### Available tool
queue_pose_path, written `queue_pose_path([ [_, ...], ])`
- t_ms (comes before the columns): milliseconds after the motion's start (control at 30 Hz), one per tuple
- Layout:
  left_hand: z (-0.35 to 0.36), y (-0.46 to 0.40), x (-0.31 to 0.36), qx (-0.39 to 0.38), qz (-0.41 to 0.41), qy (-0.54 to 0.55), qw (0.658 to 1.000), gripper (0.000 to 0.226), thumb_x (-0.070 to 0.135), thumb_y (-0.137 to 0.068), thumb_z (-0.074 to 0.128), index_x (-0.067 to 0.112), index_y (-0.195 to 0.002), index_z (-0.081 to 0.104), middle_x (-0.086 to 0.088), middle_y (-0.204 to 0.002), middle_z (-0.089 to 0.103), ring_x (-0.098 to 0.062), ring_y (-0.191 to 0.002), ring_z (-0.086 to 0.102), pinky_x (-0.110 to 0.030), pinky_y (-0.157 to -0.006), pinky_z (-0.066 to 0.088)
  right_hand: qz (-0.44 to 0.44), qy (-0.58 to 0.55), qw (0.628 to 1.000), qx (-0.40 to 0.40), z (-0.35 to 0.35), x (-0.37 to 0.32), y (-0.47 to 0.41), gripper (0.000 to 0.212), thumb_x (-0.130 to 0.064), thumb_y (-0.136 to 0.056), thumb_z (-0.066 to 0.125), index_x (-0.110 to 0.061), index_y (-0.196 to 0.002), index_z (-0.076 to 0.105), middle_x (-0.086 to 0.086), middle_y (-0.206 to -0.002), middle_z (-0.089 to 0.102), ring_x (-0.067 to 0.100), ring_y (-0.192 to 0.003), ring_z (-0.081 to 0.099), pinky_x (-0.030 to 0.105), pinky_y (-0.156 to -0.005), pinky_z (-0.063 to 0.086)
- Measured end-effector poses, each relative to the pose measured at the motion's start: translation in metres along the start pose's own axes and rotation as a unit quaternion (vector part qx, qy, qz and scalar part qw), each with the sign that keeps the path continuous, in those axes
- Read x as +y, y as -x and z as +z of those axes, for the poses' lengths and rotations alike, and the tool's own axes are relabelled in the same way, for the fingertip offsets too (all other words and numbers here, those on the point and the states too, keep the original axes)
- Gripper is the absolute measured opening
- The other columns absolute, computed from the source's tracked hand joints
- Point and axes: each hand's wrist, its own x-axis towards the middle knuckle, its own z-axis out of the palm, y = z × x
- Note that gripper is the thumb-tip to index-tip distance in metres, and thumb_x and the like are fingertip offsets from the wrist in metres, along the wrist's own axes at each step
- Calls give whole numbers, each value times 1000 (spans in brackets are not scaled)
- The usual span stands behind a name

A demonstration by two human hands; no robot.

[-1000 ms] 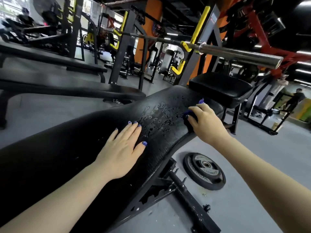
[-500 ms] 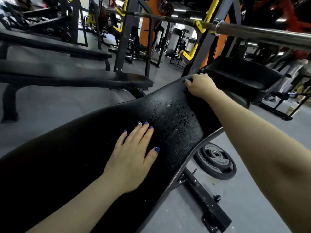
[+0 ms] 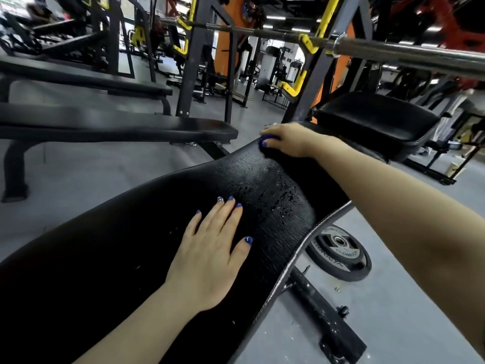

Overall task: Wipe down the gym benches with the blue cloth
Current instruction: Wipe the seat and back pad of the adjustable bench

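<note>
Underhand, cracked, wet, curved black bench pad (image 3: pixel 262 185)

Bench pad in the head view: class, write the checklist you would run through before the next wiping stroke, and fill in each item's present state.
1. Blue cloth held by the right hand: ok, though only a small blue patch shows under the fingers.
2. Cloth on the bench pad: ok, it sits at the pad's far end.
3. Left hand steadying the pad: ok, it lies flat, fingers straight.
4. Pad wiped dry: not ok, droplets lie between the two hands.
5. Left hand out of the wet patch: ok, its fingertips stop just short of it.
6. Barbell clear of the right arm: ok, it hangs above and beyond.
</note>
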Motion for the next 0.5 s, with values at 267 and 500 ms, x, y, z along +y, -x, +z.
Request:
queue_pose_path([
  [267,3,1,-1,15,4,-5,1000,76,60,-86,-9,27,-154,-2,15,-161,-12,1,-142,-23,-34,-120,-6,7,-5,999,42,3,6,98,43,-31,-100,51,-16,-140,51,4,-153,40,22,-141,36,29,-114,23],
  [500,3,0,-1,23,8,2,1000,78,59,-86,-8,25,-155,3,11,-162,-7,-2,-145,-18,-34,-120,-5,8,-11,1000,14,-10,13,182,53,-43,-95,45,-22,-142,47,-7,-151,39,11,-142,33,15,-111,17],
])
